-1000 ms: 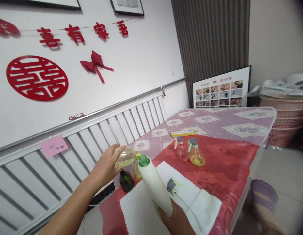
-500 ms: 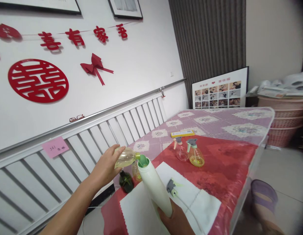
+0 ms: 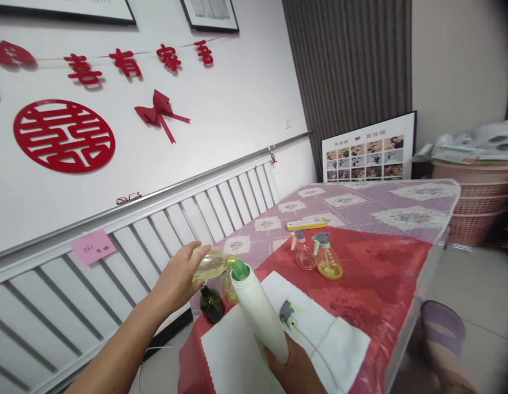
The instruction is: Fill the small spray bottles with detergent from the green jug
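My left hand (image 3: 180, 276) is wrapped round a clear bottle (image 3: 212, 265) of pale yellow liquid, tipped almost level. Its neck meets a green funnel-like piece (image 3: 240, 269) set in the mouth of a tall white bottle (image 3: 260, 312). That white bottle leans to the left, its lower end gripped by my right hand (image 3: 297, 364). Whether liquid is flowing is hard to see. A grey and green spray head (image 3: 290, 313) with a long tube lies on a white cloth (image 3: 233, 350). Behind the bottles stand a dark green bottle (image 3: 212, 305) and a partly hidden clear one (image 3: 229, 287) with yellow in it.
Two clear spray bottles (image 3: 330, 260) stand on the red cloth (image 3: 373, 284), one holding yellow liquid. Beyond them lies a yellow-edged box (image 3: 306, 224) on the patterned table cover (image 3: 344, 200). A white radiator (image 3: 196, 219) runs along the left. Pink baskets (image 3: 471, 219) stand at right.
Both hands and the bottles stay practically in place. Nothing was picked up or put down.
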Available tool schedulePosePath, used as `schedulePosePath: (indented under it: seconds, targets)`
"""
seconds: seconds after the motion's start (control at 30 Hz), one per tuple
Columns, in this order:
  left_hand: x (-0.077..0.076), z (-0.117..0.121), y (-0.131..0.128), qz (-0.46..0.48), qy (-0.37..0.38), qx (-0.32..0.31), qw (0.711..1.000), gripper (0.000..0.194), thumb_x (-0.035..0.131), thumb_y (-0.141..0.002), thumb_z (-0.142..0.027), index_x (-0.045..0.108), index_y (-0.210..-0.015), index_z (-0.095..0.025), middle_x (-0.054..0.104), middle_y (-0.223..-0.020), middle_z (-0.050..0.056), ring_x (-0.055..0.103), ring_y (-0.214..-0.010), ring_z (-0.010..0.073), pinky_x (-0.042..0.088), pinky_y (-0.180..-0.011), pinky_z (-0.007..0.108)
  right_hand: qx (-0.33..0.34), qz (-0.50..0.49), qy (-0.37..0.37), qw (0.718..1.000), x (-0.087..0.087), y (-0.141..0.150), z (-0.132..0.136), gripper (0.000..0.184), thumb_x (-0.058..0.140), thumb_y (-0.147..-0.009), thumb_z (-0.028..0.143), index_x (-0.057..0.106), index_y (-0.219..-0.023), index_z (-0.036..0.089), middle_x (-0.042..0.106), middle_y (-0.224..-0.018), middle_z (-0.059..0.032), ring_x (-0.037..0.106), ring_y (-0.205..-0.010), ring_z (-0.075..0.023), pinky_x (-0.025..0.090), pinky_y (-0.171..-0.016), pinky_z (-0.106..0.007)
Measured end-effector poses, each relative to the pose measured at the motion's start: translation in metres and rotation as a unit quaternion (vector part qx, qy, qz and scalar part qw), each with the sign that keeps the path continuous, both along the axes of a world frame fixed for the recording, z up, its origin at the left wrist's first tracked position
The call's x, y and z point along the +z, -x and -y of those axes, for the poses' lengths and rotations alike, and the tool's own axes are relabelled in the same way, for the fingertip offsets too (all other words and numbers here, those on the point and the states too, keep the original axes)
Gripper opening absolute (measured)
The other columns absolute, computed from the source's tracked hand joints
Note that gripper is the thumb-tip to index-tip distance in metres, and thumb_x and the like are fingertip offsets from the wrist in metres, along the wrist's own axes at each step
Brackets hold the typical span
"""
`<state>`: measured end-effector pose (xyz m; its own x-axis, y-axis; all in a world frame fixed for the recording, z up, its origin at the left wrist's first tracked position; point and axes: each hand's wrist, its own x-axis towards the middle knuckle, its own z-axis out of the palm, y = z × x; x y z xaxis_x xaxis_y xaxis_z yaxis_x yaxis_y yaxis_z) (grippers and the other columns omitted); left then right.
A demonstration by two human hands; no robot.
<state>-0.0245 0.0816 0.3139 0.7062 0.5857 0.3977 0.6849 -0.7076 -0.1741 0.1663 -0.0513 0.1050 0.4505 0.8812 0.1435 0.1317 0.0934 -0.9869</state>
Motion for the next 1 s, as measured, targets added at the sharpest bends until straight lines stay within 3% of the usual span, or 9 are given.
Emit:
schedulePosePath:
  seconds: [0.13,0.3,0.77,1.0]
  targets:
    - [0.002,0.002,-0.001,-0.002,0.007,0.003,1.0,0.074,0.063,-0.077,-0.017,0.034,-0.144,-0.028,0.041,-0.145,0.014,0.046,-0.131,0.0346,0.044,-0.105,0.055,-0.022,0.0,-0.007,1.0,-0.001,0.0,0.0,0.043,0.057,-0.066,0.039,0.076,-0.097,0.017,0.08,-0.087,-0.0041,0.073,-0.081,-0.0297,0.054,-0.074,-0.032]
    - [0.002,0.001,-0.001,-0.002,0.009,0.007,1.0,0.074,0.063,-0.077,-0.017,0.034,-0.144,-0.028,0.04,-0.146,0.014,0.046,-0.131,0.0346,0.044,-0.105,0.055,0.034,0.001,0.011,0.999,-0.001,-0.005,0.0,0.044,0.061,-0.067,0.039,0.076,-0.101,0.016,0.08,-0.093,-0.0055,0.073,-0.087,-0.0303,0.055,-0.077,-0.031]
    - [0.0,0.0,0.0,-0.009,0.005,0.011,1.0,0.076,0.064,-0.077,-0.016,0.034,-0.145,-0.027,0.04,-0.146,0.014,0.045,-0.132,0.0336,0.043,-0.107,0.053,0.049,0.01,0.025,0.998,-0.012,-0.009,-0.003,0.045,0.06,-0.068,0.037,0.074,-0.104,0.016,0.08,-0.096,-0.0062,0.073,-0.09,-0.0301,0.055,-0.079,-0.032]
    - [0.001,0.0,-0.001,-0.012,0.007,0.015,1.0,0.075,0.064,-0.077,-0.018,0.034,-0.145,-0.028,0.039,-0.147,0.013,0.044,-0.133,0.0338,0.043,-0.107,0.054,0.053,0.018,0.024,0.998,-0.008,-0.009,-0.003,0.047,0.059,-0.07,0.035,0.073,-0.108,0.013,0.08,-0.097,-0.0092,0.073,-0.09,-0.0313,0.055,-0.08,-0.036]
